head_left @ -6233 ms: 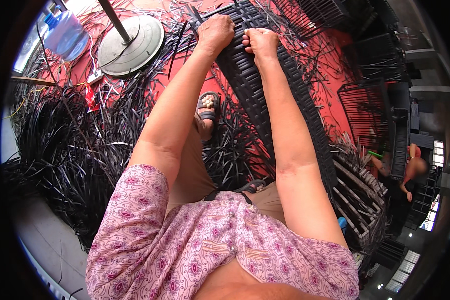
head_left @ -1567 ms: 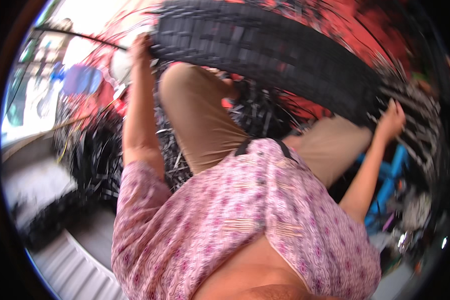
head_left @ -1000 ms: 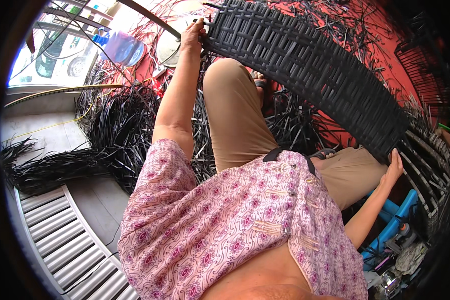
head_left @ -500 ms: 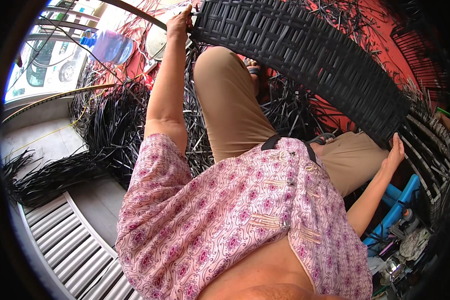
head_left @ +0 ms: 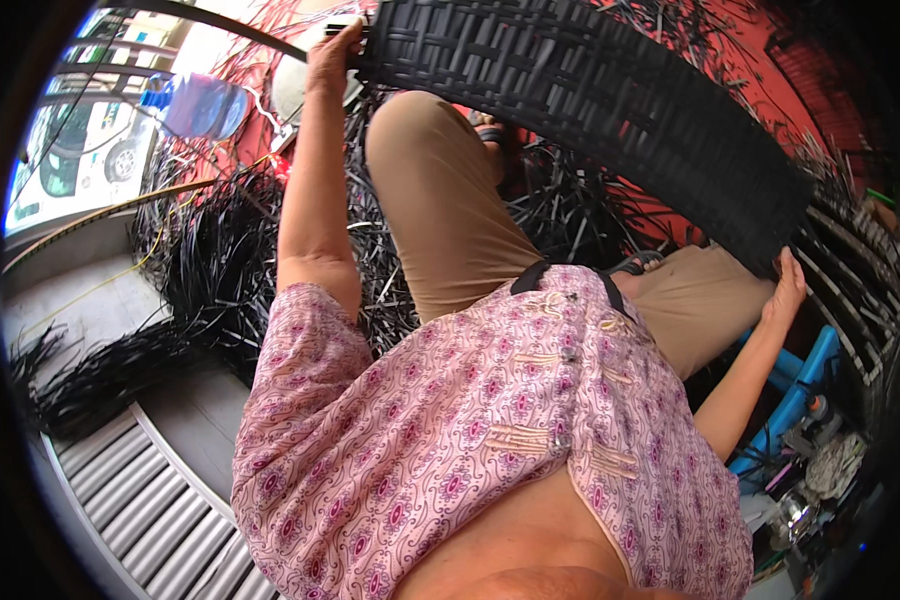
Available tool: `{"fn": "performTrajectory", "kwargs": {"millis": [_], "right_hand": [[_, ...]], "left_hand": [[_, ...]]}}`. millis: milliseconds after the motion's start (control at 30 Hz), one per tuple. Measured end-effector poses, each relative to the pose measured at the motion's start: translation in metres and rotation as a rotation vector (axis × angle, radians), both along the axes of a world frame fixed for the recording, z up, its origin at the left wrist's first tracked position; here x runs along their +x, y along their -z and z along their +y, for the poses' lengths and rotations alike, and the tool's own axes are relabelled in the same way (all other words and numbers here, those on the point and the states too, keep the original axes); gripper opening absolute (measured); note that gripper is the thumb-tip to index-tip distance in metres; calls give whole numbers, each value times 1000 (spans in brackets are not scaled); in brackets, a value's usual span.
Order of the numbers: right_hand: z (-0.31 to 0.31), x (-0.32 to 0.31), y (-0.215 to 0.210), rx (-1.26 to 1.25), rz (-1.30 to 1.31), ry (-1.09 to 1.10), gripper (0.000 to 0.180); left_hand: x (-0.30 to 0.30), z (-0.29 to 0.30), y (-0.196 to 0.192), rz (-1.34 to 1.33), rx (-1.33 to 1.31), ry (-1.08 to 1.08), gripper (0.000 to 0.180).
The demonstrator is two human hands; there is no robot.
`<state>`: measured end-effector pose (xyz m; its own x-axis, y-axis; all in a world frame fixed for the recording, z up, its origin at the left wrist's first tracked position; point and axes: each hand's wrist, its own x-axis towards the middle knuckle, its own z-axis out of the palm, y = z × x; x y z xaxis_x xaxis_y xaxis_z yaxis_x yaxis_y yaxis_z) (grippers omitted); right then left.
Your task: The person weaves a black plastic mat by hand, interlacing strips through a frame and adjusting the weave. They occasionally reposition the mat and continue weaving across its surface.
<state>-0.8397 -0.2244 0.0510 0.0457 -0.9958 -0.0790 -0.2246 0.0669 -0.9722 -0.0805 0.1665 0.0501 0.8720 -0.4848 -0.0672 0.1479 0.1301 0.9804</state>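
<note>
A long black woven strip panel [head_left: 590, 110] slants across the top of the view, from upper left down to the right, over my knees. My left hand [head_left: 336, 55] is closed round its left end, where a dark piece of the frame shows at the fingers. At the panel's lower right corner is my right hand [head_left: 788, 288], with its fingers straight and laid against the end edge. Whether my right thumb hooks behind the panel is hidden.
Heaps of loose black strips [head_left: 230, 230] lie on the left and under my legs. A blue water bottle [head_left: 205, 105] is at upper left, beyond a slatted metal piece [head_left: 160, 500]. At right are a blue plastic stool-like piece [head_left: 795, 400] and small tools [head_left: 820, 420].
Both hands and the panel have shifted slightly left in view, and the panel's right part is blurred by motion. My left hand still grips its end.
</note>
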Motion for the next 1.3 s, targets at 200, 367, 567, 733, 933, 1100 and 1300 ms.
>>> {"fn": "performTrajectory", "kwargs": {"millis": [200,367,567,733,933,1100,1300], "right_hand": [[-6,1,3,-46,-10,-16,26],[-9,-13,6,5,-29,-90,23],[-5,-13,3,21,37,-101,19],[6,-42,9,30,129,-144,25],[29,-9,-7,-61,186,-182,23],[32,-13,-11,41,89,-124,18],[28,-10,-12,73,22,-141,17]], "left_hand": [[-17,13,-21,-90,172,-53,31],[-28,21,-21,-219,108,33,39],[-16,49,13,-233,237,-85,31],[-8,53,23,-123,272,-34,34],[11,75,25,-54,324,0,32],[13,53,20,-66,387,10,31],[37,67,28,-19,459,33,37]]}}
